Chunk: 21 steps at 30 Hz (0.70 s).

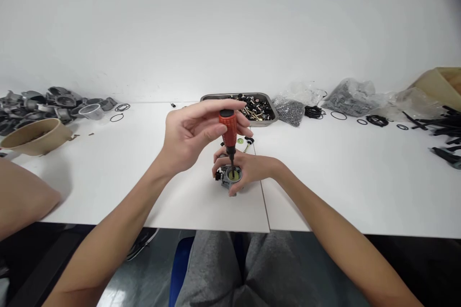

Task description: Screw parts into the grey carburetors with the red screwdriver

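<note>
While the left hand (192, 136) loosely holds a screwdriver (229, 135), the right hand (252, 167) clasps a housing (225, 181).

This was a workshop for assembling small mechanical parts. A white bench (342, 177) against a plain wall (230, 24) carried heaped grey castings (32, 103), 1 metal tray (268, 122) of black and brass-coloured fittings (256, 108), clear bags of grey pieces (351, 98) and black rings (377, 120). A red-handled screwdriver (228, 132) was in use, and another person's arm (25, 196) showed alongside.
</note>
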{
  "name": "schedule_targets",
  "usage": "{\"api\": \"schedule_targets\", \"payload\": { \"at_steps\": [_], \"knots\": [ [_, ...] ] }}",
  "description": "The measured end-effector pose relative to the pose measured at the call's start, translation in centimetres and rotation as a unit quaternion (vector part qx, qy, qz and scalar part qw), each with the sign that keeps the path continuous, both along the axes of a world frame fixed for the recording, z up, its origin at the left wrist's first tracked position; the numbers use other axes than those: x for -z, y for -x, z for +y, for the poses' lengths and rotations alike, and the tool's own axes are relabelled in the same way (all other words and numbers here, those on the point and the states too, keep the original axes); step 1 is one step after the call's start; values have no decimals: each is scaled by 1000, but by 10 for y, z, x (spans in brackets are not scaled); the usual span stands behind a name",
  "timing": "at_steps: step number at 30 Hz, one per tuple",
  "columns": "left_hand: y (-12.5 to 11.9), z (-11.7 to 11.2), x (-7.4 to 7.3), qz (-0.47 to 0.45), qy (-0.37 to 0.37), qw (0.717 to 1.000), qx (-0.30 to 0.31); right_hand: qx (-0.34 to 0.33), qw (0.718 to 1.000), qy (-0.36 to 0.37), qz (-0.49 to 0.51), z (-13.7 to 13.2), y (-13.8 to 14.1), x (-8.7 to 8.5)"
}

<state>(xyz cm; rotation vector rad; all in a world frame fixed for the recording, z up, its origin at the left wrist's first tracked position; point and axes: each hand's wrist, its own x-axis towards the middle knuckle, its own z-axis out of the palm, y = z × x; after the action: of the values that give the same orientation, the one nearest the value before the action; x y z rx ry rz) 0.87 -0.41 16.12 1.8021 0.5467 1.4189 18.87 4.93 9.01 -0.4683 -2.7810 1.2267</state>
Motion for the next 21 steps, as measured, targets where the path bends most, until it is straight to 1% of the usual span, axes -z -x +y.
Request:
{"api": "schedule_targets", "payload": {
  "at_steps": [3,6,8,11,13,15,18,20,21],
  "knots": [
    [2,1,-2,24,1,1000,18,6,1000,11,-10,0,0,0],
    [-1,1,-1,9,-32,999,-5,2,1000,14,-13,0,0,-1],
    [-3,1,0,-8,-39,999,-14,-2,1000,9,-4,-1,0,-1],
    [-4,1,-1,16,-11,1000,13,1,1000,7,-2,-1,0,-3],
    [-4,1,-2,32,-5,999,27,7,1000,7,-11,-2,0,-3],
    [-4,2,-1,20,-21,1000,10,12,1000,8,-18,-2,0,-3],
    [-3,1,2,-19,-36,998,-42,7,1000,0,-2,-1,1,-1],
    [-2,-1,3,-25,-24,998,-47,1,1000,-7,14,0,1,1],
    [-2,-1,2,-18,-16,999,-34,-1,1000,-8,19,0,1,1]
  ]
}}
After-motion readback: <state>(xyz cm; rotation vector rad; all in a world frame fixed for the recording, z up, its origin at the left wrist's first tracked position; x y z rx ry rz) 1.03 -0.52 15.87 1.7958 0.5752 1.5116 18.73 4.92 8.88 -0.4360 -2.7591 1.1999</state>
